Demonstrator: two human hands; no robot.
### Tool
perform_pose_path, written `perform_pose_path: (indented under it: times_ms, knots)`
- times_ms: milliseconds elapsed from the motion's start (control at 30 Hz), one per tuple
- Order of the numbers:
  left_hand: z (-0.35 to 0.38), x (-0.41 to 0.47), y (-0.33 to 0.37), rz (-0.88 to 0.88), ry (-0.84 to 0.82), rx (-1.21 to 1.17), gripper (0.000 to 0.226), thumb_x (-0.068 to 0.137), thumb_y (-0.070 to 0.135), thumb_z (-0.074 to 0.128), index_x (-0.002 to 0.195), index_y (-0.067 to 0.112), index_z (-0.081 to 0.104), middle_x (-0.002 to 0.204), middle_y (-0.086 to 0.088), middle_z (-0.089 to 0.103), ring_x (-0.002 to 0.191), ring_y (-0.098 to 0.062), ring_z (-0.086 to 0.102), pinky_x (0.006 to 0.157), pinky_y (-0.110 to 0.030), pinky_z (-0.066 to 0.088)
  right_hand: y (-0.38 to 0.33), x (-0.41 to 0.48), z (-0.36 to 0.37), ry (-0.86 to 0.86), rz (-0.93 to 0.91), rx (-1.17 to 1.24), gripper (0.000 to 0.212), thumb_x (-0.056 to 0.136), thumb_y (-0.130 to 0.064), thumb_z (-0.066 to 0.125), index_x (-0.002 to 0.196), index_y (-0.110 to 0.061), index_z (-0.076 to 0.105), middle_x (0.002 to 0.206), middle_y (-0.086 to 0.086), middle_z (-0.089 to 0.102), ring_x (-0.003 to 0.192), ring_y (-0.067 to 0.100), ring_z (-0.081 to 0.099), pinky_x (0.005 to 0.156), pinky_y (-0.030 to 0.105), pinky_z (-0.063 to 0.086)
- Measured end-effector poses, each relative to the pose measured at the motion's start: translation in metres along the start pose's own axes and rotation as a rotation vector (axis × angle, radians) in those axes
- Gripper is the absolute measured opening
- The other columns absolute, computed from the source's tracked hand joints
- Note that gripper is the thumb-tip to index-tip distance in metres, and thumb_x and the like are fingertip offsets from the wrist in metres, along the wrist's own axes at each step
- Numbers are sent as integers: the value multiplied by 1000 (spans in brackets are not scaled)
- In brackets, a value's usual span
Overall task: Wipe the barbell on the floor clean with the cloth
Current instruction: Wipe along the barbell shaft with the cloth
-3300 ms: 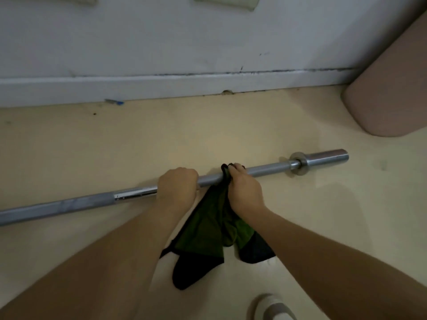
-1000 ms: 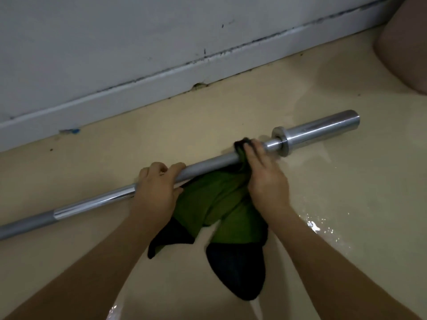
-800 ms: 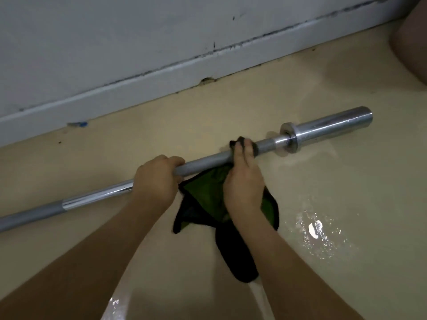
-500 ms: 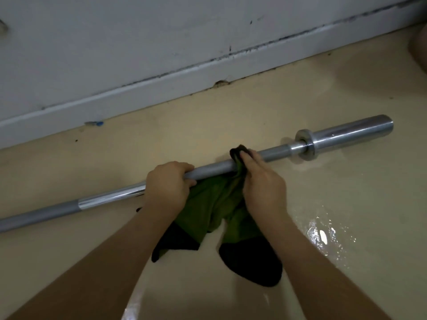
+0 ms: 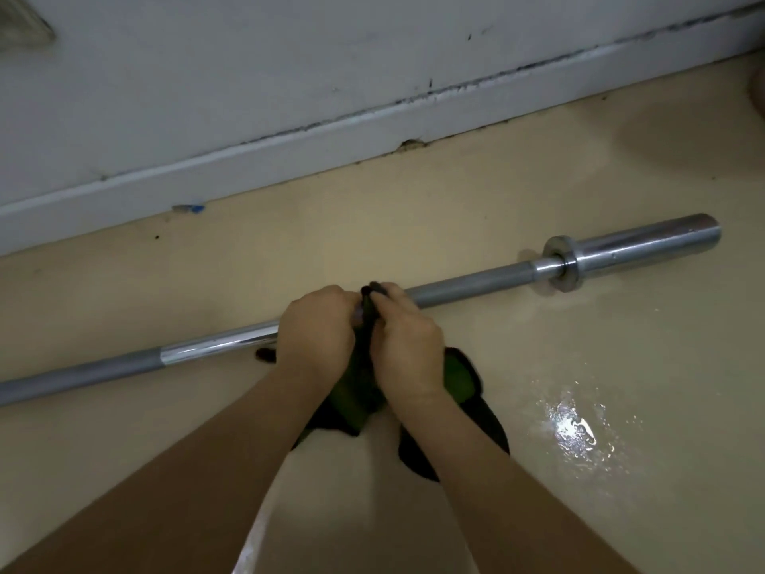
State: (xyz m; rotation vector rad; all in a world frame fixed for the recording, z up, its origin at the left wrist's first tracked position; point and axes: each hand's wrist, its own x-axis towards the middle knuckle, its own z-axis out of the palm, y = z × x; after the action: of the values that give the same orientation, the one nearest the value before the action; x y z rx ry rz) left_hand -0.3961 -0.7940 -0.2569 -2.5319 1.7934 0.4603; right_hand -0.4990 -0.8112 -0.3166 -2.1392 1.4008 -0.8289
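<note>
Your barbell [image 5: 476, 283] lies flat on the beige floor [image 5: 124, 428], running from the left edge up toward the right, a little way out from the wall [image 5: 248, 76]; its left end is out of frame. Shaft reads matte grey at far left, then a polished chrome band, then grey again right of your hands, ending in a collar [image 5: 559, 263] and the thick sleeve [image 5: 645, 244]. Your left hand [image 5: 316, 329] has its fingers curled over the shaft mid-bar, holding it bare. Your right hand [image 5: 407, 337] sits just beside it, knuckles nearly touching, fingers wrapped round the cloth [image 5: 459, 374], which is bunched over the shaft. A dark tip of the cloth pokes up between both hands. The rest of it, dark green with black parts, trails on the floor toward you, under and between your forearms. The floor is glossy, with a bright glare patch [image 5: 571, 424] right of your right forearm. The white baseboard [image 5: 289, 147] has dark grime along its top edge and a chipped spot [image 5: 412, 145] at floor level. A small blue scrap [image 5: 194, 208] lies against the baseboard at left. A pale shape at the top left corner is too blurred to identify.
</note>
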Motion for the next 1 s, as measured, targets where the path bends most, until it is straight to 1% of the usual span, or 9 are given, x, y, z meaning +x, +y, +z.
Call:
perform_pose_path:
  times_ms: [133,200,267,433,500,633,733,833,1000]
  knots:
    - [3,-3,-6,51,-21,-14,30,93,16,48,121,20,60,118,-6,63,103,-22,59,87,-30,42,51,20,-43,-180,-256,-151,46,75,0,57,118,-13,65,126,7,63,85,26,70,68,34,58]
    - [4,-7,-8,85,19,-13,36,85,9,58,120,16,62,116,-8,65,102,-24,61,86,-30,44,84,34,-81,-53,-88,-217,44,73,0,57,114,-13,67,121,9,65,87,29,69,74,30,52]
    - [6,-6,-7,114,80,-39,36,67,-1,71,101,11,71,93,-12,70,81,-28,67,67,-28,49,108,41,-109,111,100,-248,41,77,0,52,113,-12,68,121,9,65,94,29,67,81,23,41]
    - [12,-7,-4,61,42,-78,39,73,-8,60,110,3,65,105,-17,66,94,-35,63,77,-37,45,71,32,-69,300,520,-4,43,83,3,48,118,-16,65,135,-5,56,110,20,60,91,14,34]
    - [14,-4,-5,52,51,-114,38,65,-14,64,102,-4,68,98,-24,67,89,-40,64,76,-40,46,46,17,-49,226,408,19,40,86,3,50,120,-14,64,135,-5,55,107,16,60,91,12,34]
    - [15,6,-11,68,-24,-101,41,65,-13,61,104,-3,65,100,-24,66,92,-38,61,80,-41,45,93,28,-81,-60,-120,-180,48,81,3,50,125,-15,60,134,1,56,99,21,64,84,22,47]
    - [18,2,-18,116,83,62,49,65,-9,59,110,12,62,91,-12,66,87,-35,54,65,-37,44,127,40,-116,45,71,-238,51,81,4,48,126,-18,59,137,1,53,104,23,64,84,14,38]
    - [15,-2,-11,73,132,165,60,74,-2,55,128,23,49,105,-10,53,96,-32,43,67,-36,38,87,36,-76,94,267,-139,46,85,5,49,126,-14,60,139,1,52,112,22,59,94,16,33]
    - [10,7,-18,110,86,131,67,75,2,63,136,19,44,112,-15,49,100,-33,43,72,-39,45,63,33,-52,-160,-96,-77,49,84,3,54,130,-15,55,141,-1,49,107,23,62,92,34,51]
